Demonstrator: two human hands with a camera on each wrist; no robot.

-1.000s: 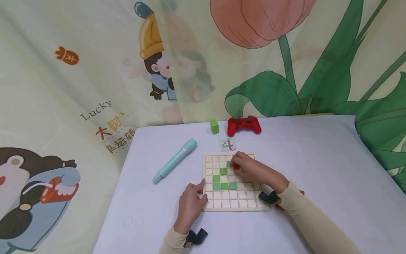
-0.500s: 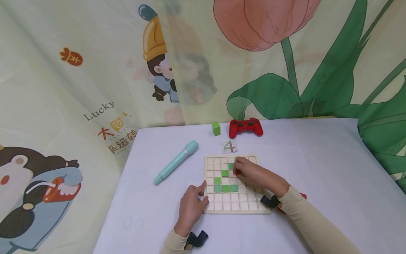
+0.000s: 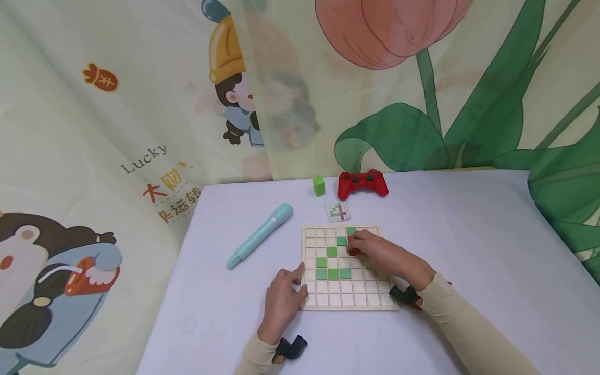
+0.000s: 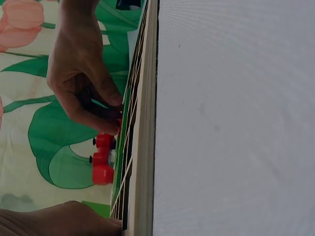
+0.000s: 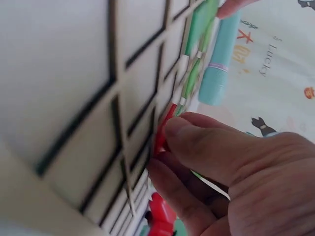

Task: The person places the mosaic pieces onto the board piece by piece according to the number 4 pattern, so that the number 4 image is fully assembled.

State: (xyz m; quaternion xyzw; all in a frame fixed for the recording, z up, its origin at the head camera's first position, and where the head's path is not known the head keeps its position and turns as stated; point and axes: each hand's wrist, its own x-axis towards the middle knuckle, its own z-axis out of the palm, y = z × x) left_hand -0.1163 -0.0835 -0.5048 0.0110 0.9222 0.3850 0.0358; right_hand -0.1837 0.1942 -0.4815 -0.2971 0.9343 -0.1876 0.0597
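A wooden grid board (image 3: 328, 301) lies on the white table with several green squares, such as a light green square (image 3: 332, 251), set in its cells. My right hand (image 3: 382, 255) reaches over the upper middle of the board. Between its thumb and finger it pinches a small red block (image 3: 353, 252), down at a cell; the right wrist view shows the red block (image 5: 163, 129) partly covered by the fingertips. Another bit of red shows just above, beside the fingers. My left hand (image 3: 282, 302) touches the board's left edge, index finger and thumb spread apart along it.
Behind the board lie a small pattern card (image 3: 337, 212), a green cube (image 3: 319, 186) and a red game controller (image 3: 363, 184). A teal pen-shaped tube (image 3: 260, 235) lies to the left. Red pieces (image 3: 416, 306) peek out under my right wrist.
My right hand has shifted slightly right and toward me on the board, uncovering the green square in the top row and red above the fingers. The left hand stays at the edge.
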